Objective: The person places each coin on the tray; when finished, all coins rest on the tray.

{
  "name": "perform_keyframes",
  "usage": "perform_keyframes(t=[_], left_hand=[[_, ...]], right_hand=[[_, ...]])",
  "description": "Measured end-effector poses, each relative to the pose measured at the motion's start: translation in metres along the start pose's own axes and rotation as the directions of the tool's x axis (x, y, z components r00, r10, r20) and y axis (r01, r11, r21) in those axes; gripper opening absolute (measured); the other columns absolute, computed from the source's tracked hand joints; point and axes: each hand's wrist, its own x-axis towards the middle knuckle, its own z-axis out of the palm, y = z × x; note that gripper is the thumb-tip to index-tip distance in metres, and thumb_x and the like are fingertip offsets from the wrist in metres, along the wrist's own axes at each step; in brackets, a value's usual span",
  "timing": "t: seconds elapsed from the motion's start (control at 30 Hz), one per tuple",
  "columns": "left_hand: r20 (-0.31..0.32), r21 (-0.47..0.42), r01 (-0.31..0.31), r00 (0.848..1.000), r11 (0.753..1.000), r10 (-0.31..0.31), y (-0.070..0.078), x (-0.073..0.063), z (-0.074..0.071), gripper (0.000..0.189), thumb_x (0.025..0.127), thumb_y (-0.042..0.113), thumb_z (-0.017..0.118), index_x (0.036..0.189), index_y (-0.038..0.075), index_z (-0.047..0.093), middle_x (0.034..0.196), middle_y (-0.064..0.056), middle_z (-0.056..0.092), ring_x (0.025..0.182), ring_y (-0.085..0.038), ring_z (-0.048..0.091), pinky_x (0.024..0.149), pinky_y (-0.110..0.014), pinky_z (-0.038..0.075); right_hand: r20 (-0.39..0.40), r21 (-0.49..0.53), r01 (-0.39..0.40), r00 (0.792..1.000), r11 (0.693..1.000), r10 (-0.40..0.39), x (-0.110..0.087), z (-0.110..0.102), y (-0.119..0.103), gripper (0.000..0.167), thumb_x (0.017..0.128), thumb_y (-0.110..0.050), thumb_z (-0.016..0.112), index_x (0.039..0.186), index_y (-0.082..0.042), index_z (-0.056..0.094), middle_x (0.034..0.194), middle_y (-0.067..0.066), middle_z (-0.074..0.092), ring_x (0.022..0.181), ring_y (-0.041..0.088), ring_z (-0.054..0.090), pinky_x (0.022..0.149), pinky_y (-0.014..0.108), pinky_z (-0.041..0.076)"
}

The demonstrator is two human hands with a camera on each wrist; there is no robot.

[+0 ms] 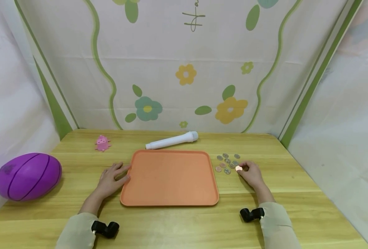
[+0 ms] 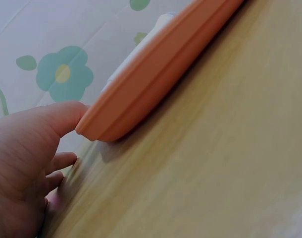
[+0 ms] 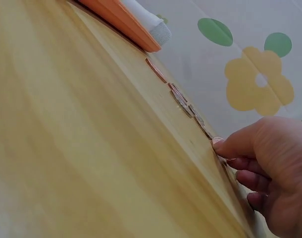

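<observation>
An orange tray (image 1: 170, 178) lies flat on the wooden table. At its left rim rests my left hand (image 1: 111, 179), fingers spread; in the left wrist view the thumb (image 2: 67, 116) touches the tray's edge. My right hand (image 1: 253, 175) is to the right of the tray and pinches a shiny coin (image 1: 238, 168) between thumb and fingers, close to the tabletop. Several more coins (image 1: 227, 171), silver and copper coloured, are scattered between that hand and the tray. From the right wrist view they appear edge-on in a row, and the pinched coin (image 3: 218, 141) is partly covered by the thumb.
Behind the tray lies a white toy microphone (image 1: 171, 140) with a grey head. A small pink toy (image 1: 102, 143) sits at the back left. A purple ball (image 1: 29, 176), shaped like a rugby ball, is at the far left. Flowered cloth (image 1: 171, 93) hangs behind the table.
</observation>
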Motion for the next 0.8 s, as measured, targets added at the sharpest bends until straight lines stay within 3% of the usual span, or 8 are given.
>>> perform_keyframes(t=[0.13, 0.47, 0.57, 0.8], left_hand=[[0.0, -0.001, 0.004, 1.0, 1.0, -0.004, 0.001, -0.001, 0.0, 0.047, 0.083, 0.029, 0.056, 0.123, 0.005, 0.049, 0.129, -0.029, 0.03, 0.119, -0.048, 0.015, 0.091, -0.06, 0.004], [-0.003, -0.004, 0.013, 1.0, 1.0, -0.013, 0.008, -0.002, -0.002, 0.046, 0.084, 0.028, 0.056, 0.123, 0.005, 0.049, 0.128, -0.028, 0.031, 0.12, -0.046, 0.015, 0.092, -0.059, 0.004], [-0.008, -0.017, 0.006, 1.0, 1.0, -0.006, 0.007, -0.002, -0.002, 0.047, 0.084, 0.029, 0.055, 0.124, 0.005, 0.049, 0.128, -0.029, 0.03, 0.12, -0.047, 0.014, 0.091, -0.06, 0.003], [-0.061, -0.023, -0.044, 0.997, 0.999, 0.043, 0.005, -0.003, 0.002, 0.046, 0.084, 0.032, 0.055, 0.124, 0.01, 0.05, 0.127, -0.029, 0.032, 0.12, -0.046, 0.015, 0.091, -0.06, 0.002]], right_hand=[[0.012, 0.047, -0.014, 1.0, 0.999, 0.013, -0.001, 0.001, -0.001, 0.019, 0.078, -0.004, 0.061, 0.094, 0.004, 0.055, 0.08, 0.011, 0.051, 0.07, 0.02, 0.046, 0.06, 0.031, 0.04], [0.024, 0.05, -0.027, 0.999, 0.998, 0.026, -0.004, -0.001, -0.001, 0.025, 0.083, -0.015, 0.058, 0.101, 0.003, 0.061, 0.083, 0.009, 0.057, 0.074, 0.019, 0.05, 0.064, 0.03, 0.041], [0.044, 0.104, -0.072, 0.997, 0.992, 0.068, -0.004, -0.003, -0.003, 0.028, 0.084, -0.011, 0.056, 0.106, 0.005, 0.058, 0.084, 0.01, 0.054, 0.073, 0.019, 0.049, 0.061, 0.029, 0.042], [0.144, 0.326, -0.226, 0.972, 0.918, 0.188, -0.003, -0.011, -0.015, 0.036, 0.086, -0.01, 0.053, 0.116, 0.008, 0.049, 0.084, 0.009, 0.053, 0.068, 0.016, 0.051, 0.055, 0.024, 0.044]])
